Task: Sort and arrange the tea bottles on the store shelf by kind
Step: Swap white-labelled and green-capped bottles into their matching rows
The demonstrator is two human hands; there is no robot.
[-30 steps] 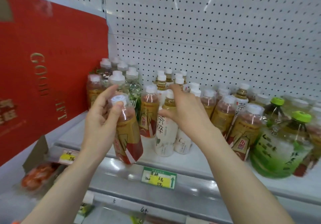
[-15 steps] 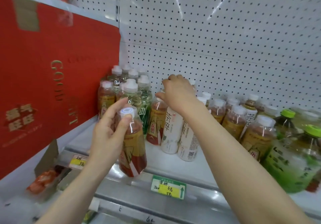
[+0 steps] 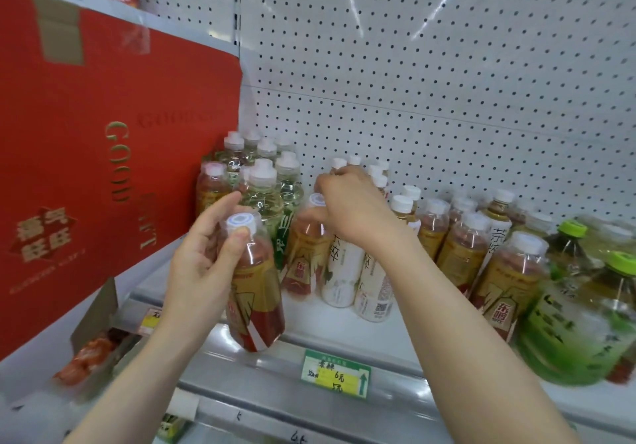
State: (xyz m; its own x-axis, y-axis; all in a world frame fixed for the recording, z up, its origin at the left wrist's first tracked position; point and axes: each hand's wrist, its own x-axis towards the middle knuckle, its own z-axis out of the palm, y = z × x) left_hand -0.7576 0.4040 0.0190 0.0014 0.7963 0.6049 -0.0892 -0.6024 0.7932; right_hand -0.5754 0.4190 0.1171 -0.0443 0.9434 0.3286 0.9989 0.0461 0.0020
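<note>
At the shelf front edge, my left grip still round the 东鹏 bottle, right grip curled atop caps, hold unclear to me.

Both bare forearms rise from the near edge. The left hand sits nearer and to the left, fingers and thumb wrapped round the neck of an amber bottle, which it holds tilted. The right hand reaches farther in, back upward, fingers curled downward; whether they grip anything cannot be told.
</note>
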